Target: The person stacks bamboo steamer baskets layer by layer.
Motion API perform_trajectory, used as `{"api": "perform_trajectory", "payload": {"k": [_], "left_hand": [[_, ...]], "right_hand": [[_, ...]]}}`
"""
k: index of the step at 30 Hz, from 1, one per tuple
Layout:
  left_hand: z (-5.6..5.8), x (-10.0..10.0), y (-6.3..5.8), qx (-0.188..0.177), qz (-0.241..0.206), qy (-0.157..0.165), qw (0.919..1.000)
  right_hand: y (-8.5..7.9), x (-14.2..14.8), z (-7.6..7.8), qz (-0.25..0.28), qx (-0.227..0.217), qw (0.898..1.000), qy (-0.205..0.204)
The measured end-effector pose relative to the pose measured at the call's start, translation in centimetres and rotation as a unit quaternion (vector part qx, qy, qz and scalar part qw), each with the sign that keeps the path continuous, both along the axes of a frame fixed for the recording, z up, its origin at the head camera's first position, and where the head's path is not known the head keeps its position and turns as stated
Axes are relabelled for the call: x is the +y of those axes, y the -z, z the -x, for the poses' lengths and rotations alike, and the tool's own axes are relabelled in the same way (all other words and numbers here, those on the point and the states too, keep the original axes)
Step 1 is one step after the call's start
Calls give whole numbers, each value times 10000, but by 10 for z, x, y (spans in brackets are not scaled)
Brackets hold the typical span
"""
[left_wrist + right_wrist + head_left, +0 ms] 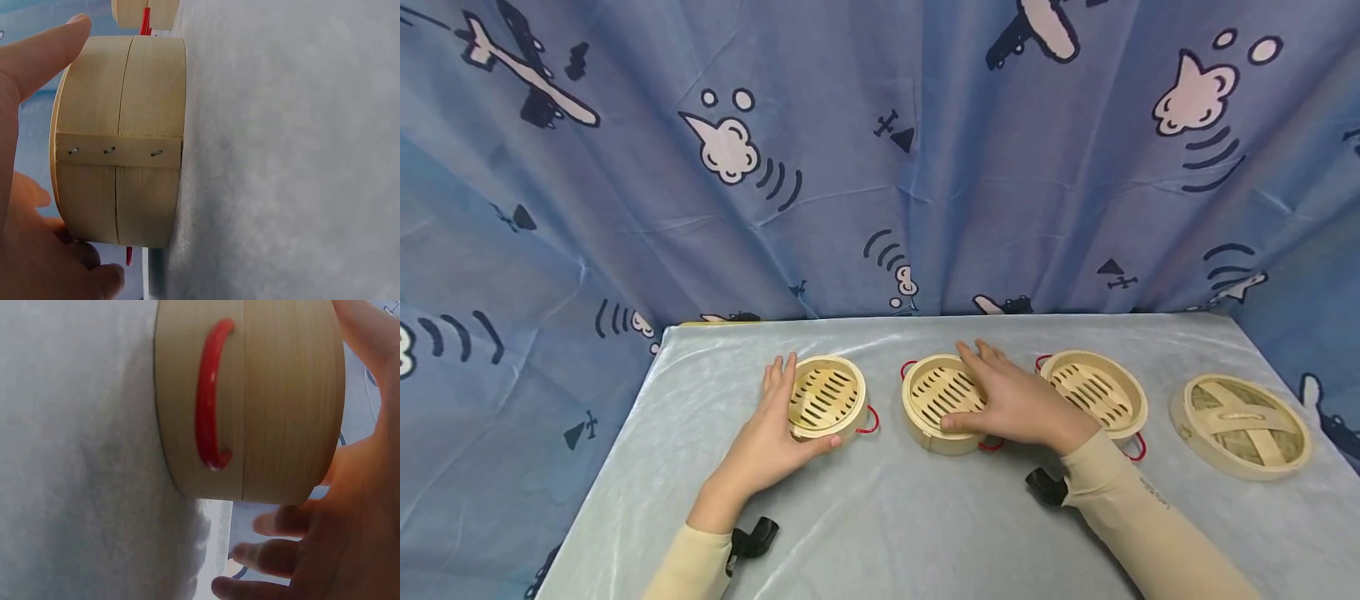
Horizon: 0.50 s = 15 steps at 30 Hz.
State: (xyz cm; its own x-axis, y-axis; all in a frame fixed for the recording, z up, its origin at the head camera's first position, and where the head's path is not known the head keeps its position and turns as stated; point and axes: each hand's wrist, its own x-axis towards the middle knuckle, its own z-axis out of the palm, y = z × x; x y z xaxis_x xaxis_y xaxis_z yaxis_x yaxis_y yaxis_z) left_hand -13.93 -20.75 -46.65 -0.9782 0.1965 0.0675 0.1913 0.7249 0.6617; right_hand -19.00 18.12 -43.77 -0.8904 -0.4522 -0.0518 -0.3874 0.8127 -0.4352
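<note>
A small round bamboo steamer basket (824,398) with a slatted floor and red loop handles stands upright on the left. My left hand (763,440) lies round its near left side, thumb stretched along the front, fingertips at the far left rim. Its stapled side seam faces the left wrist view. In the middle is a second bamboo basket (942,395); my right hand (1011,402) spreads over its right part. The thumb lies over the front rim while the other fingers reach loosely past the far side. One red handle (209,394) shows plainly in the right wrist view.
A third slatted basket (1093,392) stands behind the right forearm, partly hidden. Farther right lies a round woven bamboo lid (1240,427). A pale grey cloth (895,525) covers the table, and a blue patterned curtain (850,208) hangs behind its far edge.
</note>
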Motion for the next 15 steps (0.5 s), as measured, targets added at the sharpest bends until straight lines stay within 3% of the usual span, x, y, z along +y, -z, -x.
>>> {"api": "perform_trajectory", "payload": {"k": [15], "left_hand": [[1,-12,5,231,-533,263,9980]], "right_hand": [[-5,1,-3,166,76,9998,-87]]}}
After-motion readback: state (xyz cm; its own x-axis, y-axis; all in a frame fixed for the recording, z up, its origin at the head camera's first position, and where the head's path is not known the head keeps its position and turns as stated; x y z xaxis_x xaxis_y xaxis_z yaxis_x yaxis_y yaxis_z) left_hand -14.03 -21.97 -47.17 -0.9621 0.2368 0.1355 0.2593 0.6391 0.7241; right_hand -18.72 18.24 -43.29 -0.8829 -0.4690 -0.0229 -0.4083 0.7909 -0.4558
